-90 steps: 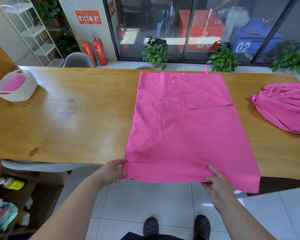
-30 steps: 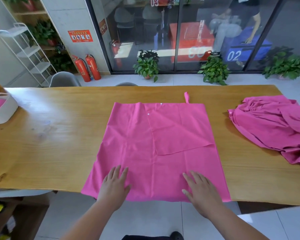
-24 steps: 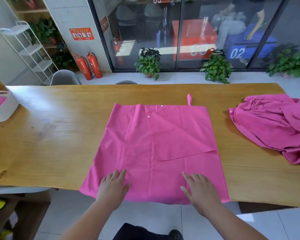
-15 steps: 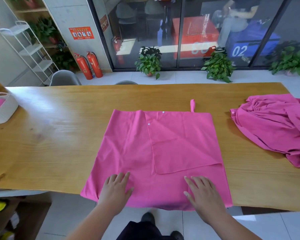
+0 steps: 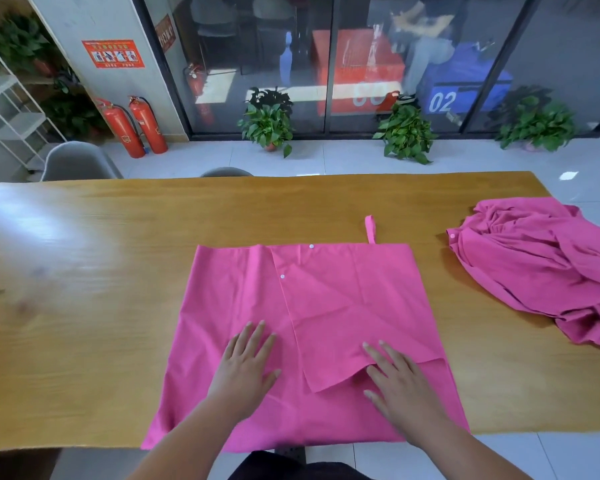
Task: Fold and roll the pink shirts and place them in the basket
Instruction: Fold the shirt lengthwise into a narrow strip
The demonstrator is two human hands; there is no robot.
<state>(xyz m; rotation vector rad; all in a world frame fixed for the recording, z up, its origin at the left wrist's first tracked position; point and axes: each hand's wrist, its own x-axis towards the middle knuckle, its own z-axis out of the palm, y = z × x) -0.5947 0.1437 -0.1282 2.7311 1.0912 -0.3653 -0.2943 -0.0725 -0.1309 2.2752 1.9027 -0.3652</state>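
A pink shirt (image 5: 343,292), folded into a flat rectangle, lies in the middle of the wooden table (image 5: 101,306), its near hem hanging slightly over the front edge. My left hand (image 5: 246,365) presses flat on its lower left part, fingers straight. My right hand (image 5: 399,382) lies flat on the lower right part, fingertips touching the edge of a folded-over flap. A second pink shirt (image 5: 541,268) sits crumpled at the table's right end. The basket is out of view.
Past the far table edge are a grey chair (image 5: 77,162), two red fire extinguishers (image 5: 132,126), a white shelf rack (image 5: 4,109) and potted plants (image 5: 267,123) before glass doors. Bare tabletop stretches to the left of the shirt.
Both hands have slid forward over the shirt, from its near hem toward its middle, smoothing it. The view has shifted right, so the white basket at the left has left the frame.
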